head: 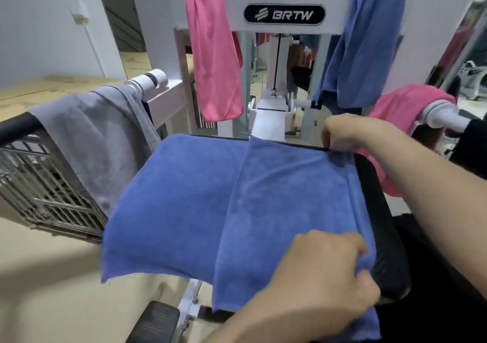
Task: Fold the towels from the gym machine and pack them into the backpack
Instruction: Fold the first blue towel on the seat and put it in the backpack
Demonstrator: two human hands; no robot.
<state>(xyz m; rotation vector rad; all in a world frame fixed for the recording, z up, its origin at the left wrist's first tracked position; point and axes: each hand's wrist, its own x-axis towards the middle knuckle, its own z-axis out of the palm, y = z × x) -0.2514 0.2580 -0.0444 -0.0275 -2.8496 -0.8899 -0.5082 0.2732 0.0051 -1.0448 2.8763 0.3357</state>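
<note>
**Towel gripped both ends**
Your left fingers [350,245] pinch the blue towel [197,197] at its near right corner, right fingers [332,134] at the far right corner. It's spread on the black pad [382,224], left side overhanging. Grey towel [100,137] hangs left of it.

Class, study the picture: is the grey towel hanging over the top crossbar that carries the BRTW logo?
No, the grey towel drapes the left handle bar; the crossbar holds a pink towel and a blue towel.
</note>
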